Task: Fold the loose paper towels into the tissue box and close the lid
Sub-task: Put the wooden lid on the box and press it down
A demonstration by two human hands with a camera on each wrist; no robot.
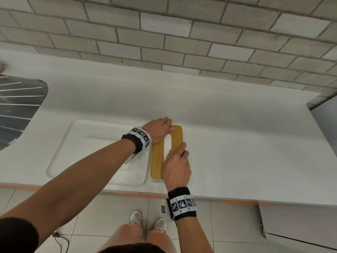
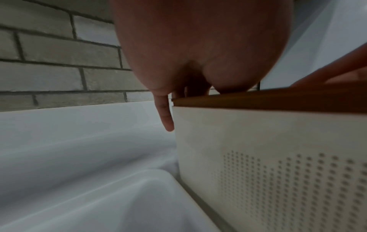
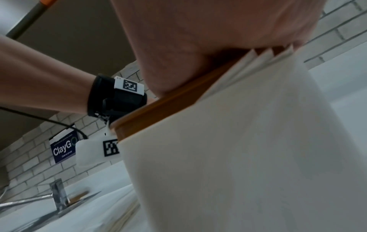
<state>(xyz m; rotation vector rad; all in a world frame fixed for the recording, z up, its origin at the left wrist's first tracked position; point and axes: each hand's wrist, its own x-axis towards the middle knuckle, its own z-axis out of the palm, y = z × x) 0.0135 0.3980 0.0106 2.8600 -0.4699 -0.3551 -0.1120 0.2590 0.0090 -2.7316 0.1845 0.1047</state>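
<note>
The tissue box (image 2: 278, 149) is white with a dotted side and stands on the counter (image 1: 237, 143) near its front edge. Its wooden lid (image 1: 157, 161) lies flat on top, and white paper (image 1: 167, 146) shows in the long slot. My left hand (image 1: 160, 130) presses its palm on the lid's far end. Its little finger (image 2: 166, 116) hangs straight down the box corner. Resting on the lid's near right side is my right hand (image 1: 176, 165), fingers straight and reaching the slot. Layered paper towel edges (image 3: 266, 56) show under the right palm.
A shallow recessed panel (image 1: 62, 152) lies in the counter left of the box. A metal sink drainer (image 1: 21, 106) is at the far left, with a tap (image 3: 57, 194) beyond. The brick wall (image 1: 164, 33) carries a blue sign (image 3: 63, 149). The counter ends at the right.
</note>
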